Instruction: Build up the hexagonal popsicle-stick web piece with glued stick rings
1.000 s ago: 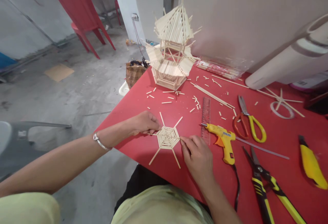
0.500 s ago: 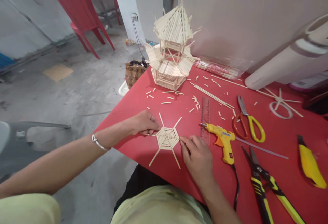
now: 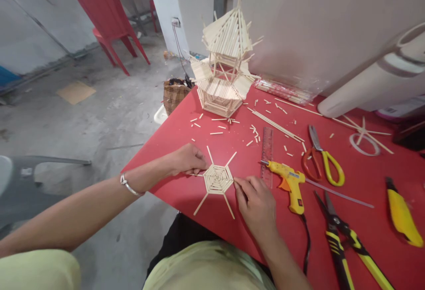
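A flat hexagonal web of thin wooden sticks point(image 3: 218, 179) lies on the red table, with bare spokes reaching out from its corners. My left hand point(image 3: 190, 159) is closed at its left side, fingers pinched at the left spoke. On the opposite side my right hand point(image 3: 255, 203) pinches the right spoke, most of which the fingers hide. Just right of that hand rests a yellow glue gun point(image 3: 289, 183), beside a clear ruler point(image 3: 267, 148). Behind the web stands a tiered stick pagoda point(image 3: 226, 68).
Scissors point(image 3: 322, 155), black-and-yellow shears point(image 3: 341, 228) and a yellow cutter point(image 3: 401, 212) lie on the right of the red table point(image 3: 206, 232). Short stick offcuts point(image 3: 255, 131) and long sticks point(image 3: 275, 124) are scattered behind. A white roll point(image 3: 361, 84) leans by the wall.
Both hands keep their places at the web's two sides. The whole view has shifted very slightly; nothing on the table has visibly moved.
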Demonstrator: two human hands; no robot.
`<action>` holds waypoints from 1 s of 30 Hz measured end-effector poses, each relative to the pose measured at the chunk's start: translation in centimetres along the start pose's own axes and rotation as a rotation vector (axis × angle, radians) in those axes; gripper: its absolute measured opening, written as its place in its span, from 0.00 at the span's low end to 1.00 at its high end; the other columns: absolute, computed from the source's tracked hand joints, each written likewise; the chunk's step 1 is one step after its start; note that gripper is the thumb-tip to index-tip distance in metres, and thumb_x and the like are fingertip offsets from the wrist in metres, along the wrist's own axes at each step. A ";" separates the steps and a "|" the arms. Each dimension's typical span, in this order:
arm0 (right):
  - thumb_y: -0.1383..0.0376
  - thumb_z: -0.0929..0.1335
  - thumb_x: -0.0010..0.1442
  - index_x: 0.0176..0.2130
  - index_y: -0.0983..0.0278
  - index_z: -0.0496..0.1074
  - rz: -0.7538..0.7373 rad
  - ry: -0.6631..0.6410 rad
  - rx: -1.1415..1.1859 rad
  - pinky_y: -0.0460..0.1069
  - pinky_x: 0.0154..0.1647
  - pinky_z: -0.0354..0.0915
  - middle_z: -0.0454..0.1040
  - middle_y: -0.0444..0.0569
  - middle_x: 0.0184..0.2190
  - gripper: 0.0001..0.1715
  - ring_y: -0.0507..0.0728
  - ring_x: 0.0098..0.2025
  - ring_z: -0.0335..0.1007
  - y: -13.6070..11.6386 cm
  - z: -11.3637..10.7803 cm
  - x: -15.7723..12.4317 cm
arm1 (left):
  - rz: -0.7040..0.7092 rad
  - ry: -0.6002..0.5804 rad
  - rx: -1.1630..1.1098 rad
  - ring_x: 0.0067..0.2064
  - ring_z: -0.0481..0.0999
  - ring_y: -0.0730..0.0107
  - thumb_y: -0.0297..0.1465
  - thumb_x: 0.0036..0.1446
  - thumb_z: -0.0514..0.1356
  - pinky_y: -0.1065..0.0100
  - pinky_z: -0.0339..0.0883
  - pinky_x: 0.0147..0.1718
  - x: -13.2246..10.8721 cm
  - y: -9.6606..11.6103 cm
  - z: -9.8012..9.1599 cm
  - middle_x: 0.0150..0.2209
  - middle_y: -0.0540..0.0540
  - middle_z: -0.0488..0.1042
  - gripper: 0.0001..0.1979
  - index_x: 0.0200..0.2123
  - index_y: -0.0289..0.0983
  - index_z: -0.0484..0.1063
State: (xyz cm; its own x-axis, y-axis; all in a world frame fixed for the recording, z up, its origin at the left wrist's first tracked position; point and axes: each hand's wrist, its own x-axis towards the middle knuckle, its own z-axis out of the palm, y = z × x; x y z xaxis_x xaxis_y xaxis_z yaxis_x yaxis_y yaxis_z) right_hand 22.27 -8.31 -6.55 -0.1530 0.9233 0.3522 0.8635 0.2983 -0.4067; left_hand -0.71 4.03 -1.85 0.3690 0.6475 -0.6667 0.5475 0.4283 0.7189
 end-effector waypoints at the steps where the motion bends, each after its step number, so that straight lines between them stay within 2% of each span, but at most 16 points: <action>1: 0.67 0.63 0.68 0.44 0.63 0.76 0.002 -0.003 0.003 0.50 0.39 0.59 0.71 0.48 0.33 0.12 0.56 0.37 0.65 0.0 0.0 0.0 | 0.006 0.000 -0.003 0.14 0.60 0.80 0.29 0.45 0.63 0.75 0.54 0.14 0.0 0.0 0.0 0.13 0.53 0.67 0.05 0.21 0.33 0.74; 17: 0.66 0.63 0.68 0.45 0.63 0.76 0.028 -0.028 0.015 0.50 0.40 0.59 0.71 0.49 0.33 0.13 0.57 0.38 0.65 0.3 0.3 -0.1 | 0.046 0.007 0.000 0.14 0.59 0.80 0.28 0.44 0.63 0.74 0.52 0.14 0.0 -0.1 0.2 0.12 0.53 0.65 0.08 0.16 0.34 0.71; 23: 0.63 0.62 0.69 0.44 0.63 0.77 0.019 -0.002 -0.009 0.50 0.39 0.58 0.71 0.48 0.32 0.15 0.56 0.37 0.65 0.2 0.4 -0.2 | 0.063 0.003 -0.005 0.14 0.57 0.81 0.27 0.44 0.64 0.74 0.53 0.15 -0.8 0.4 0.1 0.12 0.52 0.65 0.09 0.16 0.34 0.71; 27: 0.63 0.61 0.69 0.44 0.62 0.77 0.006 0.005 -0.033 0.50 0.37 0.58 0.71 0.48 0.32 0.15 0.56 0.36 0.65 0.2 0.4 -0.2 | 0.187 -0.038 -0.043 0.16 0.57 0.82 0.30 0.46 0.66 0.75 0.50 0.15 -1.1 -0.5 -0.5 0.15 0.53 0.65 0.07 0.22 0.32 0.77; 30: 0.63 0.61 0.69 0.43 0.61 0.77 0.007 0.022 -0.027 0.49 0.38 0.58 0.72 0.48 0.32 0.15 0.56 0.36 0.66 0.1 0.4 -0.1 | 0.298 -0.034 -0.054 0.20 0.64 0.79 0.32 0.46 0.68 0.75 0.58 0.19 -1.3 -1.8 -1.0 0.20 0.50 0.71 0.09 0.31 0.33 0.81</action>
State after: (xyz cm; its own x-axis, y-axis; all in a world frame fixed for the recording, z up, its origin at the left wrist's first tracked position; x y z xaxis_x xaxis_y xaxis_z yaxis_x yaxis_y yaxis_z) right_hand 22.14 -8.31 -6.98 -0.1370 0.9197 0.3679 0.8773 0.2851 -0.3860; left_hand -2.89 3.08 -2.07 0.5330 0.7285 -0.4303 0.3707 0.2560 0.8928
